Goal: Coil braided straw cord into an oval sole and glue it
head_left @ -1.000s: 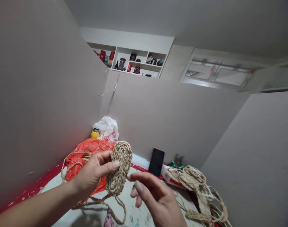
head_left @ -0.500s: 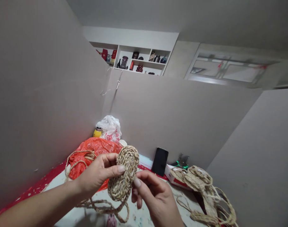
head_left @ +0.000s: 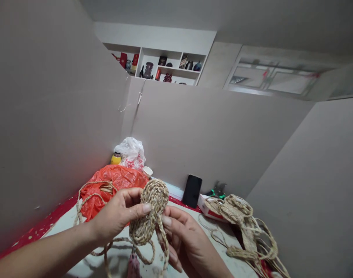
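An oval coil of braided straw cord is held up over the table. My left hand grips its left edge, thumb on the face and fingers behind. My right hand pinches the loose braided cord at the coil's lower right side, thumb on top. From there the cord hangs down, and a loop of it lies on the table below. Under the coil is the pink handle of a tool, its upper part mostly hidden.
An orange plastic bag with cord over it sits at left, near a white bag, yellow jar and paper cup. A phone leans on the wall beside green-handled pliers. Straw strands spill from a box at right.
My right hand has turned and shifted slightly, and the loose cord now hangs down along the coil's right side. My left hand keeps its hold. The view has shifted slightly.
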`<control>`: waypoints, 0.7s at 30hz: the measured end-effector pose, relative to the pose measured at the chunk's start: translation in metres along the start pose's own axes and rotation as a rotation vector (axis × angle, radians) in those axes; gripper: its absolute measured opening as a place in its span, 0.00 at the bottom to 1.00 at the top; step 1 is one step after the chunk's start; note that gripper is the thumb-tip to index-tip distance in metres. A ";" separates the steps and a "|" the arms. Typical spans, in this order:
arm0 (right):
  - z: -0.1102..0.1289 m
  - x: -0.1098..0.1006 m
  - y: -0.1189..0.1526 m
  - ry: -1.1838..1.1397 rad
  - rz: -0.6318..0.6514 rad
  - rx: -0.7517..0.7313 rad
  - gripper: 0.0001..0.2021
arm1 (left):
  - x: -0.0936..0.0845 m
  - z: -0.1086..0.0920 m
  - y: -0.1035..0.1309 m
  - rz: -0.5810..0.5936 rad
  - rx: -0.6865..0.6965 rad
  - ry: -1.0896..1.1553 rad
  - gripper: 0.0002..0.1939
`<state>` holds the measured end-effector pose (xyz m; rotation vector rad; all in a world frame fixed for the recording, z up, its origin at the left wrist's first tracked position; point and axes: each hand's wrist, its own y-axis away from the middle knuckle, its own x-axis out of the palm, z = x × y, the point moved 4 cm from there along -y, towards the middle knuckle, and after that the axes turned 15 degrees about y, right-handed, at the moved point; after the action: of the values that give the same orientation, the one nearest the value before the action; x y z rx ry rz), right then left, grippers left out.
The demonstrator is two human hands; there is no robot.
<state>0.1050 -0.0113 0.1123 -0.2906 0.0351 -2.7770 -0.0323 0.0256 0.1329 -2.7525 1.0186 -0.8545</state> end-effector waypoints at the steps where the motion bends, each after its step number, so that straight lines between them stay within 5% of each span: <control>1: 0.000 -0.001 0.000 0.015 0.016 -0.004 0.11 | 0.001 0.001 0.000 0.009 -0.005 0.011 0.11; 11: 0.001 -0.005 0.003 0.089 0.119 -0.014 0.10 | 0.000 0.016 -0.002 0.042 -0.097 0.161 0.14; 21: -0.011 -0.014 0.000 0.256 0.037 0.003 0.15 | 0.004 0.022 -0.002 0.024 -0.150 0.223 0.12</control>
<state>0.1157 -0.0064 0.0985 0.0676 0.0975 -2.7586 -0.0167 0.0222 0.1170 -2.8069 1.1968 -1.1466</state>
